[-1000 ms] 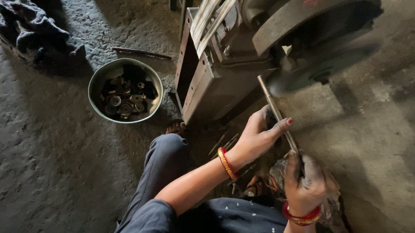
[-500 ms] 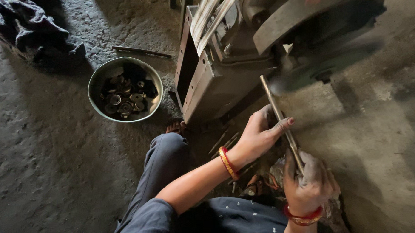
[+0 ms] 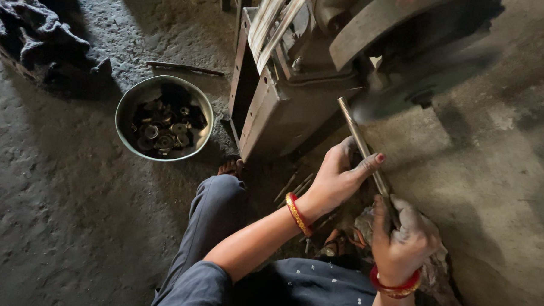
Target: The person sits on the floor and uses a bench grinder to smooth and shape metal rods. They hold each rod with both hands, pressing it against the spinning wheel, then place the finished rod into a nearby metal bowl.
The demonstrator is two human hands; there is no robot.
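Observation:
A long threaded metal rod (image 3: 358, 138) points up and left, its tip close to the blurred spinning wheel (image 3: 406, 94) of a grey grinding machine (image 3: 286, 99). My right hand (image 3: 401, 239), dusty, is closed around the rod's lower end. My left hand (image 3: 340, 176) rests fingers and thumb along the rod's middle, steadying it. Both wrists wear red and gold bangles.
A round metal bowl (image 3: 129, 109) with several small round metal parts sits on the dirt floor to the left. A dark cloth heap (image 3: 38, 39) lies at the top left. A thin rod (image 3: 184, 67) lies behind the bowl. Loose rods (image 3: 292, 187) lie by my knee.
The rod's tip has dropped slightly away from the wheel's edge. Both hands keep the same grip.

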